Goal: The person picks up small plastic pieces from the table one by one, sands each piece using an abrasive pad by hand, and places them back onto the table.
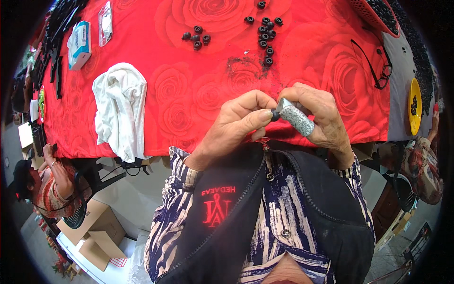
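Close in front of my chest, at the table's near edge, my two hands meet. My left hand [235,119] pinches a small round black part [275,116] between thumb and fingers. My right hand [326,113] is closed on a small flat grey blade-like piece [283,104], which lies against or right beside the black part; I cannot tell if it touches. A speckled silver-grey wrap [298,120] covers my right thumb. Beyond my hands, several black round parts with holes [268,61] stand in a rough column, and a smaller cluster [197,45] sits left of them.
Dark crumbs [246,66] lie on the red rose-patterned cloth [189,132]. Left are a white cloth [120,109], a tissue pack [79,45] and a clear bag [105,23]. Right are glasses [378,75], a red basket [373,14] and a yellow dish [414,125]. Another person [56,182] sits left.
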